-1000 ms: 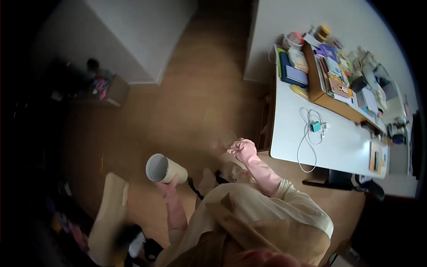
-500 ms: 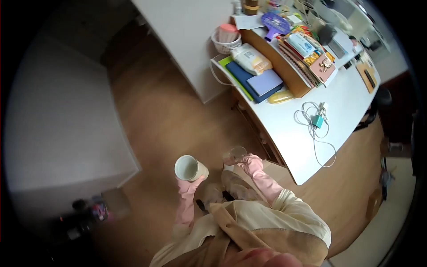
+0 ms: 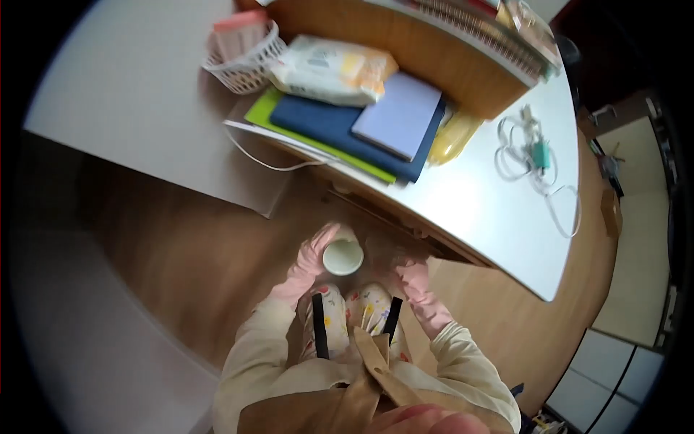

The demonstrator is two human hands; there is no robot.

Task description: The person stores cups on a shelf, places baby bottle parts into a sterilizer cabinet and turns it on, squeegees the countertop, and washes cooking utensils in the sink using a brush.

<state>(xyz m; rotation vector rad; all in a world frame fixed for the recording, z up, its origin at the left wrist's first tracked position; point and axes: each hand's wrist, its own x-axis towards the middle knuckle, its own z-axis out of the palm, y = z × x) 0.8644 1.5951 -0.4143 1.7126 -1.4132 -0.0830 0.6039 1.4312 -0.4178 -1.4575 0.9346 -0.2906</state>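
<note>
My left hand [image 3: 315, 252], in a pink glove, is wrapped round a pale cup [image 3: 343, 257] whose open mouth faces up toward the camera. To its right, my right hand [image 3: 413, 276], also pink-gloved, has its fingers closed round a clear container [image 3: 383, 254], which is faint and blurred against the floor. Both hands are in front of my knees, a short gap apart, low beside the desk's edge.
A white desk [image 3: 499, 224] spans the upper right, with a coiled cable [image 3: 541, 155], notebooks [image 3: 397, 119], a wipes pack [image 3: 332, 69], a yellow pouch [image 3: 454, 137] and a wooden organizer [image 3: 405, 43]. A white basket [image 3: 249, 61] is at its left end, by a pale wall [image 3: 144, 108].
The view has swung right and come closer to the desk. My left hand has brought the cup nearer to my right hand and turned its mouth upward. My knees now show.
</note>
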